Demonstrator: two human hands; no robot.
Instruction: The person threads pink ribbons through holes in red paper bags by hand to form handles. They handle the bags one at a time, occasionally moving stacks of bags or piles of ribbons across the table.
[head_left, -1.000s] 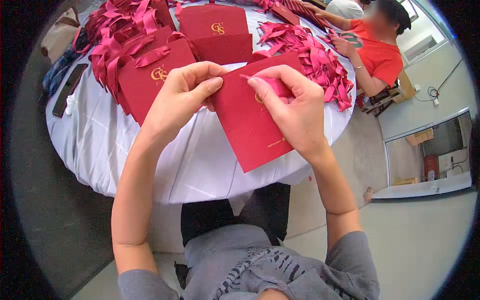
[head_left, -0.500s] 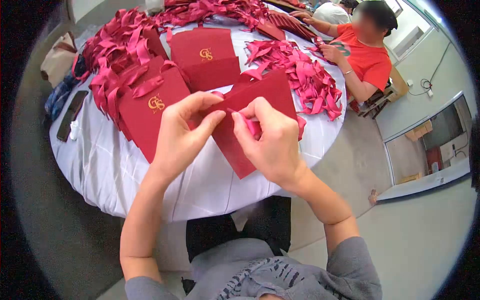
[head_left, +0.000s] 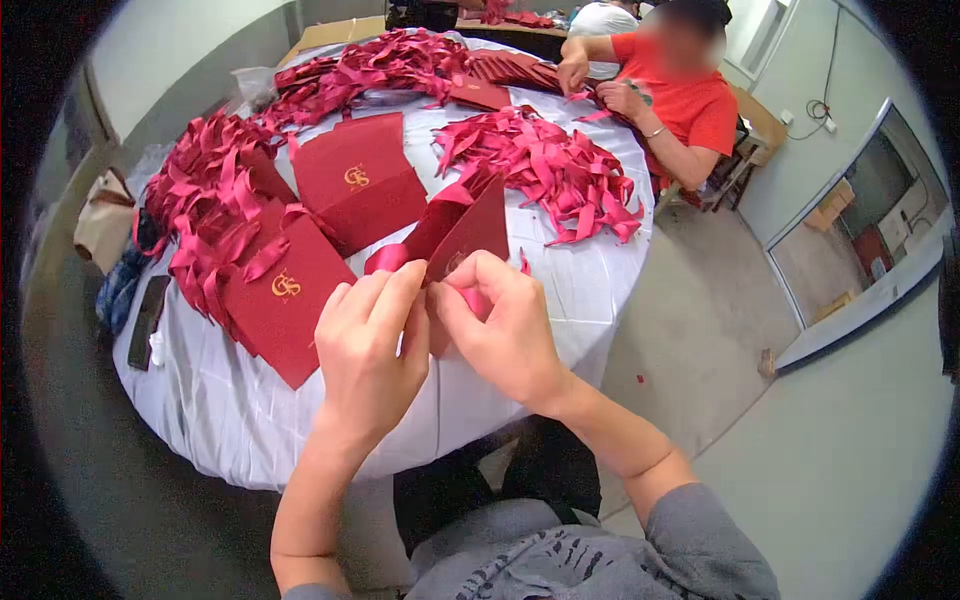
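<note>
A dark red paper bag (head_left: 482,222) with faint gold print stands tilted between my hands, its top edge toward me. My left hand (head_left: 370,345) is closed, thumb and fingers pinching at the bag's edge, beside a loop of pink ribbon (head_left: 388,259). Closed too, my right hand (head_left: 508,325) has a pink ribbon end (head_left: 479,301) tucked in its fingers, and its fingertips meet the bag close to the left ones. The exact spot where the fingertips meet is hidden.
On the white-covered round table (head_left: 230,425) lie flat red bags (head_left: 360,180), stacked bags (head_left: 285,290) at the left, and a pile of pink ribbons (head_left: 550,170). A dark phone-like object (head_left: 148,322) rests at the left edge. Across the table sits a person in a red shirt (head_left: 690,110).
The bag has turned from broad side to a steeper, narrower angle. My left fingers have closed in, and both hands sit lower in view. The camera view has shifted too.
</note>
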